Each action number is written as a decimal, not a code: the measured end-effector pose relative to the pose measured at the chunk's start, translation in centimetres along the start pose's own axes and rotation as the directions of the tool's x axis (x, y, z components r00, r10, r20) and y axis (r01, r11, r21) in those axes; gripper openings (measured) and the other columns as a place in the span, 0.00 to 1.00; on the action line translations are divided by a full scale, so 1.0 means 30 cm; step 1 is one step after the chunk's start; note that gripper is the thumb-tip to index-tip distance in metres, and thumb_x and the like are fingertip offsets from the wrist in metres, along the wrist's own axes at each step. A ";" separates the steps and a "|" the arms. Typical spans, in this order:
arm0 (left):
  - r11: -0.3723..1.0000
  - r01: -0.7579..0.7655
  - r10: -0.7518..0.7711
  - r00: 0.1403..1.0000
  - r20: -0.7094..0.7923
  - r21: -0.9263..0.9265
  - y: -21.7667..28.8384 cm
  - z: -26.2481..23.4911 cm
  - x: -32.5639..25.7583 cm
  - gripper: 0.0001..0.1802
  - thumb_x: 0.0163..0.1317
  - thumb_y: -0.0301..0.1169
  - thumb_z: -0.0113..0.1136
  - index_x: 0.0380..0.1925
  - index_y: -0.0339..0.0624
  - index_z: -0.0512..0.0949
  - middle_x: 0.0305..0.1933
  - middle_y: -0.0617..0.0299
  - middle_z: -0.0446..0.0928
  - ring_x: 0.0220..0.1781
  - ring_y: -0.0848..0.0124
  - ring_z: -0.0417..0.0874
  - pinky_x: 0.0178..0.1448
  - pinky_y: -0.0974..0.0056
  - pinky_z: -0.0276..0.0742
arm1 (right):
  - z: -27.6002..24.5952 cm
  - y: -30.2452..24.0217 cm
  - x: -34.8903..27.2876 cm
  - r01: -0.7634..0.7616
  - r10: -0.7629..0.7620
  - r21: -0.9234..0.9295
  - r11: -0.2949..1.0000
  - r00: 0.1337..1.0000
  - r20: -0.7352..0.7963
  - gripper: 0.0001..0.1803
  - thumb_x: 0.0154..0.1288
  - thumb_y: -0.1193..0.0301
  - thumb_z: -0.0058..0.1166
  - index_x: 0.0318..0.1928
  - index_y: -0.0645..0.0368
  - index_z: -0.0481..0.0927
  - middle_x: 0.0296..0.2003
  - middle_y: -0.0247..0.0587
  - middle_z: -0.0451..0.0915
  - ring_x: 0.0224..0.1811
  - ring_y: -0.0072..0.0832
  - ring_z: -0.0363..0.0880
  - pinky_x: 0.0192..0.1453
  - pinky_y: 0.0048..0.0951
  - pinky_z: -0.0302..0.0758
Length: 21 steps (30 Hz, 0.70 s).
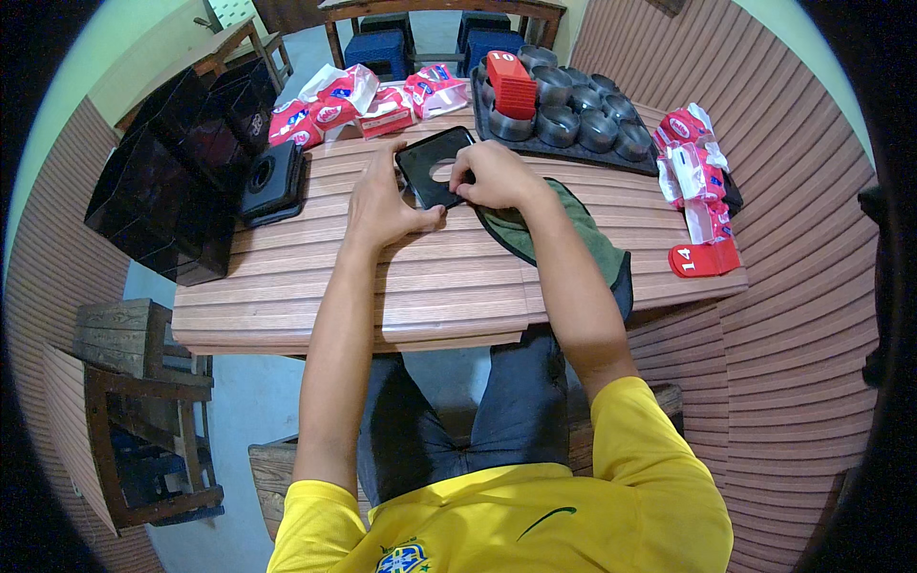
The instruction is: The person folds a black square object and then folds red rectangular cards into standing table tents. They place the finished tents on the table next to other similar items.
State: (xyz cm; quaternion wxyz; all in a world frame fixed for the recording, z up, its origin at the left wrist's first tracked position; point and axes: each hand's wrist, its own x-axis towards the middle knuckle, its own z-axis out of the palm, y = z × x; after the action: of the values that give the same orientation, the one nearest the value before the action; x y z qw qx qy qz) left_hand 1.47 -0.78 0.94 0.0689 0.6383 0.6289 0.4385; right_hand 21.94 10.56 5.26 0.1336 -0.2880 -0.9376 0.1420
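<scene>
A black square panel with a round hole [430,159] is tilted up over the middle of the table. My left hand [387,201] holds it by its left side, fingers at the upper edge and thumb at the lower corner. My right hand [499,175] is closed at the panel's right part, fingertips curled by the hole; whether anything small is pinched there is hidden. A green cloth with a dark edge [587,234] lies under my right forearm. Similar black panels with a round opening [270,181] are stacked at the left.
Tall black boxes [181,172] stand at the table's left edge. Red-and-white tissue packs [334,100] lie at the back, more packs [695,162] at the right. A dark tray [611,160] carries several round metal containers and red number tags [511,86]. Another red tag [705,260] lies near the right edge.
</scene>
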 end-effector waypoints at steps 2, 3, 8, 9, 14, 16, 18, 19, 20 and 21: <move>0.998 -0.018 0.019 0.999 -0.030 0.057 -0.003 -0.001 0.004 0.59 0.33 0.48 0.88 0.69 0.42 0.71 0.62 0.39 0.83 0.63 0.45 0.87 0.66 0.48 0.83 | -0.005 0.009 -0.008 -0.126 0.119 -0.099 0.987 0.990 -0.073 0.08 0.55 0.71 0.68 0.35 0.52 0.95 0.39 0.51 0.92 0.45 0.49 0.92 0.55 0.49 0.87; 0.996 -0.039 0.043 0.998 -0.041 0.081 -0.005 -0.001 0.006 0.59 0.33 0.48 0.88 0.69 0.42 0.71 0.62 0.39 0.83 0.63 0.44 0.87 0.66 0.48 0.83 | -0.008 0.016 -0.006 -0.158 0.148 -0.131 0.979 0.986 -0.076 0.06 0.54 0.72 0.67 0.33 0.52 0.94 0.38 0.52 0.92 0.46 0.51 0.92 0.53 0.52 0.87; 0.994 -0.009 0.008 1.000 0.009 0.107 -0.017 0.004 0.009 0.59 0.34 0.50 0.88 0.67 0.35 0.73 0.62 0.40 0.82 0.65 0.43 0.84 0.71 0.46 0.78 | 0.011 0.039 0.008 -0.016 0.016 -0.009 1.000 1.000 -0.020 0.08 0.57 0.71 0.68 0.36 0.56 0.95 0.37 0.52 0.91 0.45 0.49 0.91 0.53 0.47 0.85; 0.993 -0.011 0.010 1.000 0.009 0.119 -0.020 0.005 0.010 0.59 0.35 0.50 0.88 0.67 0.35 0.73 0.62 0.40 0.83 0.65 0.42 0.84 0.70 0.46 0.78 | 0.021 0.037 0.015 0.025 -0.025 0.011 1.000 1.000 -0.003 0.08 0.58 0.71 0.69 0.37 0.58 0.94 0.38 0.51 0.91 0.45 0.48 0.91 0.53 0.45 0.85; 0.993 -0.033 0.032 0.999 0.006 0.114 -0.040 0.010 0.010 0.59 0.35 0.52 0.88 0.67 0.34 0.73 0.62 0.40 0.83 0.65 0.42 0.84 0.70 0.45 0.78 | 0.081 -0.026 0.043 0.140 -0.148 0.141 0.980 0.988 0.045 0.09 0.62 0.71 0.71 0.42 0.59 0.95 0.40 0.52 0.92 0.47 0.49 0.91 0.55 0.44 0.84; 0.995 -0.015 0.014 1.000 0.013 0.101 -0.044 0.012 0.009 0.59 0.34 0.52 0.88 0.67 0.34 0.73 0.62 0.40 0.83 0.65 0.42 0.84 0.70 0.45 0.78 | 0.068 -0.037 0.044 0.062 -0.074 0.148 0.987 0.994 0.076 0.09 0.62 0.71 0.72 0.41 0.59 0.95 0.41 0.52 0.92 0.48 0.49 0.91 0.55 0.45 0.84; 0.994 -0.029 0.029 1.000 0.001 0.101 -0.046 0.014 0.009 0.59 0.35 0.53 0.89 0.66 0.37 0.73 0.62 0.39 0.83 0.64 0.43 0.85 0.69 0.47 0.80 | 0.032 -0.023 0.023 -0.069 0.068 0.020 0.997 0.996 0.056 0.08 0.63 0.71 0.71 0.42 0.56 0.95 0.43 0.52 0.92 0.49 0.49 0.91 0.56 0.48 0.85; 0.994 -0.032 0.032 0.999 -0.003 0.103 -0.044 0.016 0.010 0.58 0.35 0.53 0.90 0.66 0.39 0.72 0.62 0.39 0.83 0.63 0.43 0.86 0.68 0.47 0.81 | 0.011 -0.012 0.015 -0.126 0.128 -0.054 0.991 0.991 0.032 0.08 0.63 0.71 0.71 0.42 0.56 0.95 0.43 0.51 0.92 0.50 0.49 0.91 0.56 0.48 0.85; 0.996 -0.017 0.017 1.000 0.000 0.089 -0.042 0.018 0.011 0.60 0.34 0.54 0.90 0.66 0.37 0.72 0.63 0.39 0.83 0.64 0.43 0.85 0.69 0.47 0.80 | -0.007 0.000 0.008 -0.172 0.172 -0.123 0.977 0.985 -0.010 0.08 0.63 0.71 0.71 0.42 0.55 0.95 0.44 0.51 0.92 0.50 0.49 0.91 0.56 0.49 0.85; 0.997 0.002 -0.002 1.000 0.005 0.078 -0.041 0.019 0.012 0.61 0.34 0.55 0.89 0.67 0.36 0.72 0.63 0.39 0.82 0.65 0.43 0.85 0.70 0.47 0.80 | -0.018 0.009 -0.002 -0.229 0.226 -0.122 0.966 0.974 -0.036 0.08 0.63 0.71 0.68 0.41 0.51 0.95 0.44 0.52 0.92 0.50 0.49 0.92 0.55 0.52 0.87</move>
State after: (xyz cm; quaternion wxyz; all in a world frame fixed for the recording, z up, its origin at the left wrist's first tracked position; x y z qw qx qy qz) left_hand 0.86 0.04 0.00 0.0462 0.6410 0.6460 0.4120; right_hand 22.29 10.84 5.65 0.1085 -0.4029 -0.9039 0.0943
